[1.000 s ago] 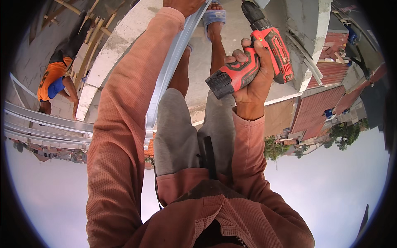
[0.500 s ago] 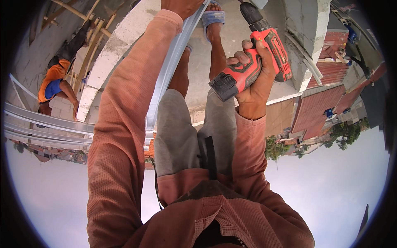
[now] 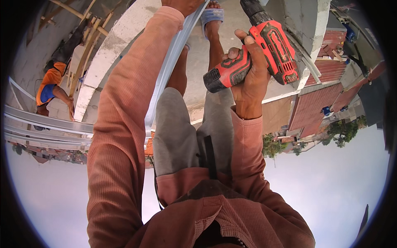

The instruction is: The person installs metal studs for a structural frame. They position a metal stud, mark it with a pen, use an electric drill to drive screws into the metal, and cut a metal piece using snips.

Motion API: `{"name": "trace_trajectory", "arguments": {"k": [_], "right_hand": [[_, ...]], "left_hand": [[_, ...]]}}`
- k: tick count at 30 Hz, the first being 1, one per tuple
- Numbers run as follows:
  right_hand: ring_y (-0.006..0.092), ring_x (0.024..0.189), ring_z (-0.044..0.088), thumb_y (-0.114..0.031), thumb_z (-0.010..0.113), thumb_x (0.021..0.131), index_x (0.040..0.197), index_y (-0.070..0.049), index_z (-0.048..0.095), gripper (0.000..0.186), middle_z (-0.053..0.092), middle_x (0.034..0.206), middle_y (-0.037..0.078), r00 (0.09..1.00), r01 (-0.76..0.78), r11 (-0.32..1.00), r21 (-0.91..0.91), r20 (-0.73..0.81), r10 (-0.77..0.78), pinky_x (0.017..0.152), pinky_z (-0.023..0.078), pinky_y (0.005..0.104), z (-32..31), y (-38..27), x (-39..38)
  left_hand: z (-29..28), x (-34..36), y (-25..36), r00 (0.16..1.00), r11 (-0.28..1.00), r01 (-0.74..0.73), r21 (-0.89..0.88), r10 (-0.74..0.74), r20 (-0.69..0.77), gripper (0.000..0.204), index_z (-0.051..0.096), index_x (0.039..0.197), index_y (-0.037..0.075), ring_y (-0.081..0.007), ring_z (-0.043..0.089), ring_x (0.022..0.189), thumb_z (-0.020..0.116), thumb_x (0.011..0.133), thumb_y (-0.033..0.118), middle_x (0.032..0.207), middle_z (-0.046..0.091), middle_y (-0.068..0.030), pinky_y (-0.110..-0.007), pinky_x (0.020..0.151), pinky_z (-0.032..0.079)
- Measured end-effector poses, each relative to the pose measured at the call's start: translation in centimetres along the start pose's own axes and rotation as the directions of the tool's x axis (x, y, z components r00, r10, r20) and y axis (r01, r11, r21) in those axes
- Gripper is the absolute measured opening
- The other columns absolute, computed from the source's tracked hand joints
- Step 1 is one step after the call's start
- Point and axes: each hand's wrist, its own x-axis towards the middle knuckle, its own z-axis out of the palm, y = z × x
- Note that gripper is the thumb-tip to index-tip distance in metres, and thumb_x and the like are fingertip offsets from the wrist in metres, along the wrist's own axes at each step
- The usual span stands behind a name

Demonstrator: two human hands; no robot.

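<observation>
In my right hand [image 3: 253,74] is a red and black cordless drill [image 3: 271,49], its grip wrapped by my fingers and its chuck aimed at the top edge. The battery end of the drill tilts down to the left. My left hand [image 3: 182,5] shows only in part at the top edge, beside a long silvery metal channel [image 3: 169,70]. Its fingers are cut off by the frame, so whether it grips the channel I cannot tell. The channel runs past my left leg, partly behind my left sleeve.
A whitish concrete beam [image 3: 111,45] curves along the left. Beyond it a person in orange and blue [image 3: 51,84] bends near bamboo poles [image 3: 87,53]. Several metal channels [image 3: 45,124] lie at the left. Rusty roofs [image 3: 314,107] lie far below on the right.
My right hand has turned the drill slightly; its body has shifted a little right and its battery end left and up. The left hand stays at the top edge.
</observation>
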Motion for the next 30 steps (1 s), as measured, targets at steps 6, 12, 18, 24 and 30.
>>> {"name": "trace_trajectory", "arguments": {"k": [6, 12, 18, 24, 30], "right_hand": [[0.0162, 0.070, 0.065, -0.015, 0.068, 0.096, 0.111, 0.002, 0.062, 0.023, 0.067, 0.103, 0.012, 0.993, 0.118, 0.985, -0.124, 0.010, -0.118, 0.064, 0.059, 0.0374, 0.4, 1.6, -0.5], [0.0163, 0.068, 0.064, -0.017, 0.069, 0.096, 0.105, 0.002, 0.064, 0.021, 0.065, 0.093, 0.009, 0.978, 0.197, 0.956, -0.216, -0.027, -0.208, 0.063, 0.058, 0.0356, 1.5, 2.7, -0.9], [0.0164, 0.067, 0.064, -0.016, 0.068, 0.096, 0.104, 0.002, 0.064, 0.020, 0.064, 0.089, 0.008, 0.982, 0.167, 0.963, -0.210, -0.049, -0.182, 0.062, 0.058, 0.0345, 1.6, 2.7, -0.9], [0.0170, 0.071, 0.065, -0.016, 0.066, 0.096, 0.110, 0.002, 0.063, 0.022, 0.065, 0.094, 0.010, 0.991, 0.133, 0.977, -0.170, -0.005, -0.136, 0.064, 0.058, 0.0356, 0.6, 1.6, -0.2], [0.0184, 0.068, 0.064, -0.015, 0.065, 0.096, 0.107, 0.002, 0.065, 0.020, 0.065, 0.088, 0.010, 0.993, 0.114, 0.991, -0.067, -0.025, -0.116, 0.063, 0.056, 0.0351, 0.4, 1.4, 0.3]], "left_hand": [[-0.1, -0.2, 0.4, 0.997, 0.996, 0.073, -0.050, -0.074, -0.010, 0.035, 0.056, 0.122, -0.001, -0.0463, 0.060, 0.108, 0.064, 0.095, 0.019, 0.117, 0.058, -0.0247, -0.047, 0.091, 0.049], [0.0, -0.4, 0.4, 0.994, 0.993, 0.105, -0.055, -0.105, 0.006, 0.037, 0.056, 0.124, 0.000, -0.0460, 0.060, 0.109, 0.065, 0.094, 0.020, 0.118, 0.058, -0.0249, -0.047, 0.092, 0.049], [0.1, -0.3, 0.2, 0.999, 0.998, 0.043, -0.041, -0.043, -0.009, 0.038, 0.056, 0.125, 0.000, -0.0455, 0.059, 0.110, 0.065, 0.094, 0.020, 0.119, 0.058, -0.0241, -0.047, 0.093, 0.048], [0.1, -0.2, 0.2, 0.999, 0.998, 0.054, -0.017, -0.054, -0.008, 0.038, 0.055, 0.125, 0.000, -0.0459, 0.059, 0.111, 0.065, 0.094, 0.021, 0.119, 0.058, -0.0244, -0.047, 0.093, 0.048], [0.2, 0.1, 0.3, 0.997, 0.996, 0.076, -0.044, -0.077, -0.014, 0.037, 0.055, 0.122, -0.001, -0.0472, 0.059, 0.108, 0.064, 0.096, 0.024, 0.117, 0.057, -0.0254, -0.049, 0.090, 0.049]]}}
